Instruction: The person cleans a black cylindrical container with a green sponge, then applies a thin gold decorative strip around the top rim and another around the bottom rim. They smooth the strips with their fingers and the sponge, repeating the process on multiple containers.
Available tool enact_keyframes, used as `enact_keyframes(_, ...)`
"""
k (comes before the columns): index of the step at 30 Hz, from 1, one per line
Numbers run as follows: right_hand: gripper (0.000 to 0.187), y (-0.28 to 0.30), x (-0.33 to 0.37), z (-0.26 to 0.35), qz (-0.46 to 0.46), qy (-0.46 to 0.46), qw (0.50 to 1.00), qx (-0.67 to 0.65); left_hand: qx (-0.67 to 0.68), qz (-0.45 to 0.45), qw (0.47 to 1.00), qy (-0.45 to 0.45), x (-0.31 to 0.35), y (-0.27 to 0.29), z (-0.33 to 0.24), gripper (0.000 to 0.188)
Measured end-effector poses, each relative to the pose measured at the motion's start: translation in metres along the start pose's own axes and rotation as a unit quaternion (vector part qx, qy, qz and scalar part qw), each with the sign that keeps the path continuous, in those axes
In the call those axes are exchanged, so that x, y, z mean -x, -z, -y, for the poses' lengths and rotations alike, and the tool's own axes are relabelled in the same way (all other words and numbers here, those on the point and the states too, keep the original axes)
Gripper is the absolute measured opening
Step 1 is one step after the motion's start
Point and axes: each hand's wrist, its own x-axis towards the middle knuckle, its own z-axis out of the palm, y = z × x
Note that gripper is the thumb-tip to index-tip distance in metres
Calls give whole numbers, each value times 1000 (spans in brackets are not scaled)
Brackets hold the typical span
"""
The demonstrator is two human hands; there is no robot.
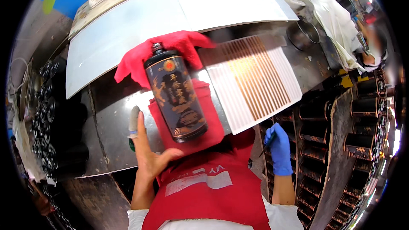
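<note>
A black bottle (176,98) with gold decoration lies on a red cloth (215,121), its neck pointing away from me. Another bunched red cloth (132,61) is behind its neck. My left hand (148,155) is just left of the bottle, apart from it, with thumb and fingers spread and nothing held. A pale finger sleeve covers one fingertip. Over on the right, my right hand (280,150), in a blue glove, is closed around a thin, dark, pointed tool (266,147). Between the bottle and that hand lies a white sheet (232,119) with rows of narrow gold strips.
Large white boards (128,34) cover the far part of the metal table (106,110). A metal pot (303,34) stands at the back right. Dark bottles (53,115) crowd the left side; racks of decorated bottles (315,134) fill the right. Another person (372,44) is at far right.
</note>
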Motion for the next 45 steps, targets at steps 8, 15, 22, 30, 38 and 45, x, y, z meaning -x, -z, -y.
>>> enact_keyframes(8,29,-35,-50,-54,-224,106,956,158,140,27,990,-4,-30,-43,-7,109)
enact_keyframes(15,27,-25,-6,-25,-123,-39,989,73,53,-6,997,-54,-28,-32,0,99)
enact_keyframes(22,25,-41,25,23,-43,-57,992,105,75,-17,994,-74,-23,-22,-3,93)
enact_keyframes(30,14,-110,20,107,123,41,973,191,58,-10,993,-103,-20,-2,-12,91)
enact_keyframes(38,10,-181,19,173,408,37,862,297,275,171,939,-121,-73,20,-75,51)
enact_keyframes(45,21,-198,6,200,369,96,878,290,503,410,761,-1,-93,12,-73,22)
